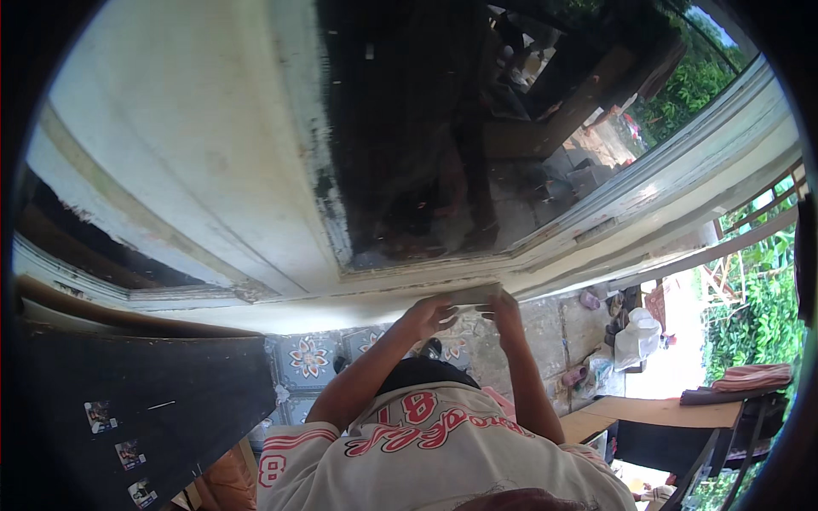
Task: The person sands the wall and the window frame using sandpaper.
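Both my hands are raised before a painted window frame [422,281] with dark glass [409,160]. Between them is a small, flat, pale rectangular piece [474,294], its material unclear. My left hand [431,315] grips one end of it, with some fingers curled below. At the other end, my right hand [505,310] closes on the piece with its fingertips. The piece is close to the lower edge of the frame; whether it touches the frame cannot be told. The glass shows reflections of the surroundings.
At the left stands a dark panel [153,383] with small pictures on it. Patterned tiles [308,361] and worn concrete [540,332] form the floor. White bags [638,338] and a pink shoe [574,375] lie at the right, near a brown board [671,411] with folded cloth [751,378].
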`<state>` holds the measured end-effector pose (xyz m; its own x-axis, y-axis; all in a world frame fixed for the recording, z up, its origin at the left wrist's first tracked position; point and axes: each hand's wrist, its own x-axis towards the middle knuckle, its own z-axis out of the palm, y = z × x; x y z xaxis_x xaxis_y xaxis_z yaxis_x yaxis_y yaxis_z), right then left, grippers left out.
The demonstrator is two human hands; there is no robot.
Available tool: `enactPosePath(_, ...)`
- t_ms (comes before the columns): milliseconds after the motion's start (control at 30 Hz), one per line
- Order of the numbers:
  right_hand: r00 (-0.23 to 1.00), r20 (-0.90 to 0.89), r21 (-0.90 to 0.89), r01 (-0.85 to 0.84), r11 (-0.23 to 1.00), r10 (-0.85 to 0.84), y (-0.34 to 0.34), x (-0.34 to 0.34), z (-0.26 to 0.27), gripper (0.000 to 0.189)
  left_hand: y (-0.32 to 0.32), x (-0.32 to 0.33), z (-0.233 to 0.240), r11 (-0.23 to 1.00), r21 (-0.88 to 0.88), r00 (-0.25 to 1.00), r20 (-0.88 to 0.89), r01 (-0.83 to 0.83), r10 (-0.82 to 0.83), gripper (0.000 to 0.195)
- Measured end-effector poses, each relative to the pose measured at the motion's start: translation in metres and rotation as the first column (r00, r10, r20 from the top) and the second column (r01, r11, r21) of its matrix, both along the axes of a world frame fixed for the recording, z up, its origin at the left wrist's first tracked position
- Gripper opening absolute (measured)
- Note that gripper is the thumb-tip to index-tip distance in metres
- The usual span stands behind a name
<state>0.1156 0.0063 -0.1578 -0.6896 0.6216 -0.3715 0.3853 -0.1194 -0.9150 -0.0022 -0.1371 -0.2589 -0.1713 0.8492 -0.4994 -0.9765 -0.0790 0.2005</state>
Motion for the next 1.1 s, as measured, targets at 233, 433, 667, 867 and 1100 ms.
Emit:
enactPosePath(233,0.912,0.019,-0.047,-0.409,0.911,0.411,-0.105,-0.063,-0.052,0.029,-0.166,-0.049,-0.027,0.947,-0.233,0.974,-0.107,-0.221,0.201,0.015)
enactPosePath(433,0.758,-0.134,-0.275,-0.648,0.711,0.639,-0.201,-0.116,-0.063,0.040,-0.297,-0.071,0.016,0.750,-0.432,0.793,-0.577,-0.502,0.198,0.027)
enactPosePath(667,0.827,-0.210,-0.691,-0.503,0.520,0.521,-0.225,-0.128,-0.046,0.046,-0.311,-0.073,0.036,0.612,-0.469,0.636,-0.768,-0.636,0.072,0.026)
enactPosePath(867,0.947,-0.112,-0.731,-0.284,0.620,0.302,-0.142,-0.091,-0.068,0.044,-0.223,-0.051,0.025,0.801,-0.395,0.694,-0.719,-0.450,0.036,0.035)
enactPosePath(1100,1.000,-0.027,-0.614,-0.021,0.789,0.006,-0.020,-0.027,-0.056,0.040,-0.083,-0.019,0.034,0.946,-0.320,0.796,-0.584,-0.046,-0.159,0.041)
